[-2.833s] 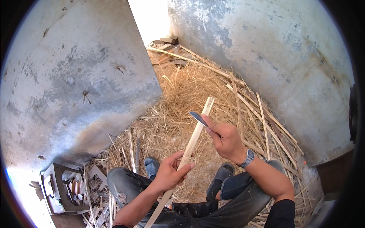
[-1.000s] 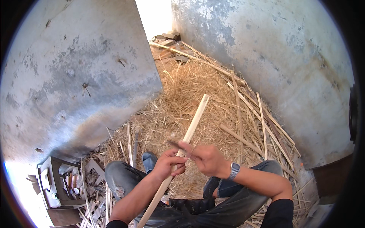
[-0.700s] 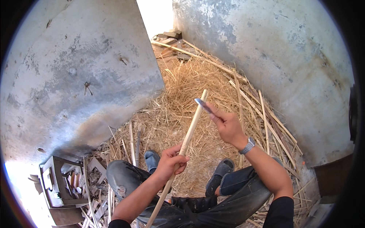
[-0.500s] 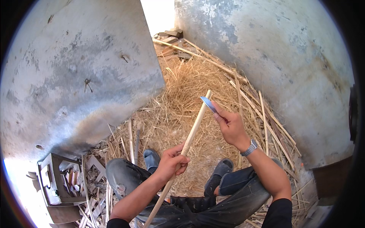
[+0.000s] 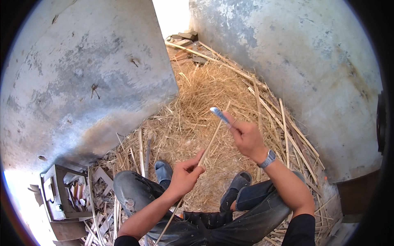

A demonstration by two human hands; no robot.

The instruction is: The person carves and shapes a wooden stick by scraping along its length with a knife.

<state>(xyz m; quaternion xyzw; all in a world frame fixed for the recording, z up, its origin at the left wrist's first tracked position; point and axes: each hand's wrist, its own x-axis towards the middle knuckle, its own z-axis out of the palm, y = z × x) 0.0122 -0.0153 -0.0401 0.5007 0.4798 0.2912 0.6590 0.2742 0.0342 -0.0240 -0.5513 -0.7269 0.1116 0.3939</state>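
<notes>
Fingers of the left hand [image 5: 184,177] are curled shut around a long pale wooden strip [image 5: 209,143], pinching it low on its length, with the thumb lying along the upper side. The strip runs slantwise from below the person's knees, up through that grip, to a tip out over the straw [image 5: 205,94]. Fingers of the right hand [image 5: 246,137] are closed on the handle of a small knife [image 5: 219,115], whose bluish blade points up and to the left and meets the strip just below its far tip.

A second ago the right hand sat close by the left, with the blade low on the strip; half a second ago it had already swept out near the tip, and now it is at the very end, the arm stretched further forward. The strip shows thinner and more edge-on than it did then, so the left hand seems to have turned it a little. I judge this to be the end of one long shaving stroke away from the body, with the strip being pared along its length.

A watch [image 5: 269,158] sits on the right wrist. Dark sandals [image 5: 164,172] and jeans [image 5: 135,192] show below, the person seated between two grey plastered walls [image 5: 82,82]. More loose split strips [image 5: 283,123] lie on the straw to the right, and a small crate of scraps [image 5: 61,192] stands at lower left
</notes>
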